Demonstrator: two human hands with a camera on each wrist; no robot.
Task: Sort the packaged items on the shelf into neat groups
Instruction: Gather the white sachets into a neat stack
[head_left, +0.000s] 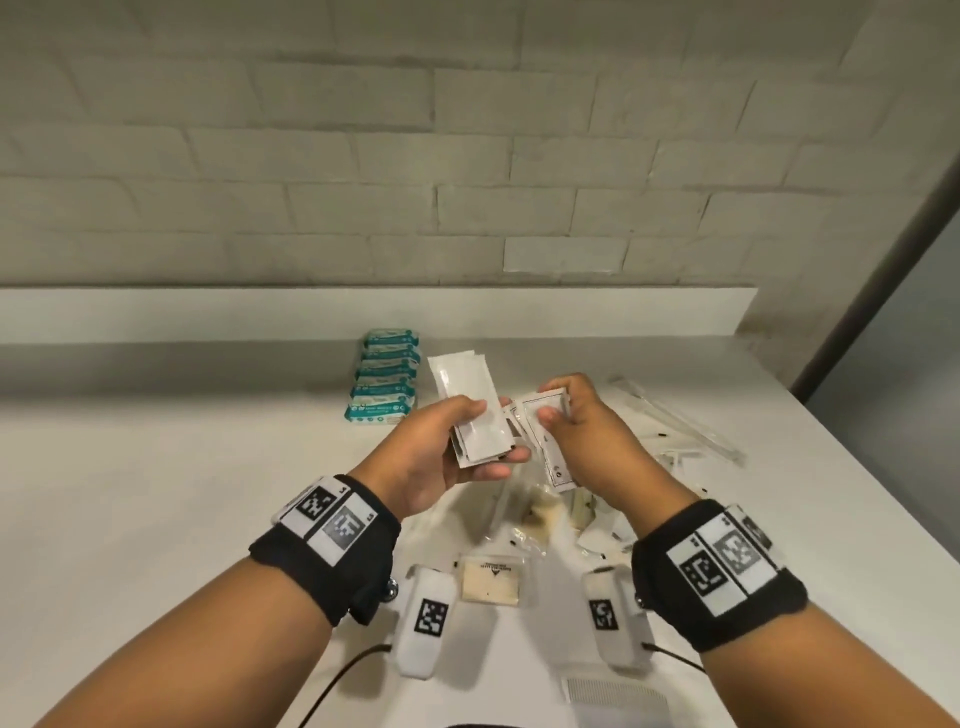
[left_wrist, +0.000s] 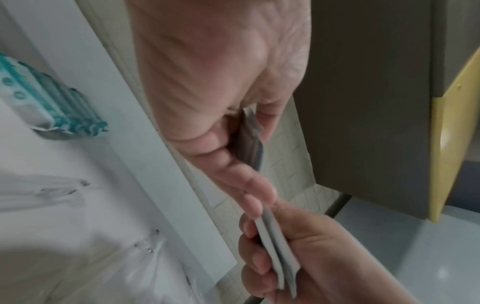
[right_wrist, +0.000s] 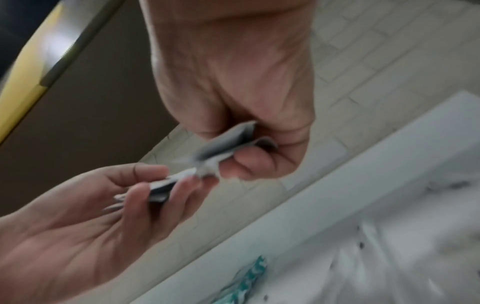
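while held: left hand (head_left: 457, 441) grips white sachets (head_left: 480, 436), frame centre; right hand (head_left: 571, 431) pinches printed packets (head_left: 545, 421).
risk: thin packets, seemingly loosely fanned, slip onto unsorted pile (head_left: 540, 519) lower centre.

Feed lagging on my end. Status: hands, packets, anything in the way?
Left hand grips white sachet stack. Right hand pinches printed sachets. Teal packs already grouped. Loose pile unsorted below; nothing blocking.
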